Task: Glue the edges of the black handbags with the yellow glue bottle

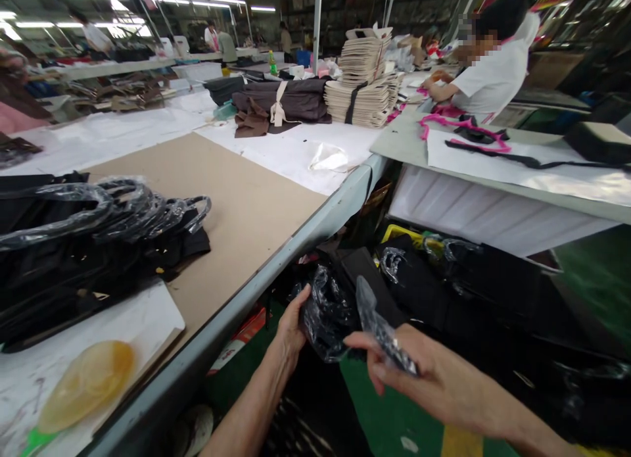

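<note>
Below the table edge, my left hand (292, 325) grips a black item wrapped in crinkled clear plastic (328, 312), its fingers hidden behind the wrap. My right hand (414, 371) pinches a loose strip of that clear plastic (382, 329) between thumb and fingers, pulling it up and away from the bundle. More black plastic-wrapped pieces (444, 279) lie heaped in the gap beyond my hands.
A long table (315, 227) carries a brown cardboard sheet (231, 194), a heap of black bagged goods (89, 240) at left and an amber pad (86, 381). Farther back are brown fabric bundles (283, 102) and stacked beige pieces (367, 82). A person in white (488, 69) works at the right table.
</note>
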Available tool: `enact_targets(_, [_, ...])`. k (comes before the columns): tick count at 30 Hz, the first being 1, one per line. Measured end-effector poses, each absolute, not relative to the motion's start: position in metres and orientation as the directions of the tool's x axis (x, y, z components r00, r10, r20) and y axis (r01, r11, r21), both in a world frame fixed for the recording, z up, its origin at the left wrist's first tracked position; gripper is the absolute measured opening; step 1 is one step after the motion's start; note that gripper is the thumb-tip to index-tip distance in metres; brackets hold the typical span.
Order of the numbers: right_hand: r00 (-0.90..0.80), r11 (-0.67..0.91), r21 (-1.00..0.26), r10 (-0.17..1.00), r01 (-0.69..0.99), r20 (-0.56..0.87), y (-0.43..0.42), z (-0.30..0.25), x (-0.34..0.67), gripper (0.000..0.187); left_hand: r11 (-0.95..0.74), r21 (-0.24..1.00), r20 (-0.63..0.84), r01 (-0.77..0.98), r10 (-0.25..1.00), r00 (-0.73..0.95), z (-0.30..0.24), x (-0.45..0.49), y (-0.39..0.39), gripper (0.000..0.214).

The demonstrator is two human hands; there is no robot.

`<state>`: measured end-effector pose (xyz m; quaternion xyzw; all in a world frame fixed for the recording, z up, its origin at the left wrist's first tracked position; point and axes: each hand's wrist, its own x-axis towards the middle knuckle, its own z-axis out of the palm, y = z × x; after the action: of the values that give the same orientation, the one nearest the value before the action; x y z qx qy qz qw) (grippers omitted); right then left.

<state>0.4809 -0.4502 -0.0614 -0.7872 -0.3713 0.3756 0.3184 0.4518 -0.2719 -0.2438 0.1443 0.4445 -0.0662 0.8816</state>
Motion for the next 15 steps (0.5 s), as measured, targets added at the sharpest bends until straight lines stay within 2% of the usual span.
enact_targets(1, [0.408,-0.532,-0.76,0.83,0.374,-0.38,-0.445,-0.065,0.476,0.025,0.947,0.197,-0.782,0.253,-0.004,0.624,-0.242,0.452,-0.271,0.026])
enact_targets(3, [0.326,-0.534,-0.72,0.844,0.442,-0.426,-0.439,-0.065,0.469,0.031,0.935,0.238,-0.757,0.263,0.009,0.653,-0.24,0.454,-0.27,0.03])
enact_targets(6, [0.212,-0.481,-0.718,0.874,0.503,-0.438,-0.434,-0.055,0.463,0.032,0.895,0.351,-0.733,0.276,0.079,0.676,-0.241,0.458,-0.274,0.037])
enact_targets(9, [0.192,-0.478,-0.725,0.874,0.496,-0.446,-0.434,-0.05,0.464,0.032,0.827,0.473,-0.714,0.305,0.156,0.683,-0.244,0.458,-0.278,0.039])
enact_targets(12, [0.312,-0.564,-0.727,0.824,0.391,-0.472,-0.449,-0.056,0.471,0.032,0.764,0.552,-0.711,0.336,0.22,0.668,-0.247,0.454,-0.279,0.028])
enact_targets(15, [0.613,-0.661,-0.727,0.656,0.186,-0.439,-0.485,-0.067,0.485,0.04,0.751,0.548,-0.724,0.368,0.205,0.659,-0.25,0.45,-0.278,0.02])
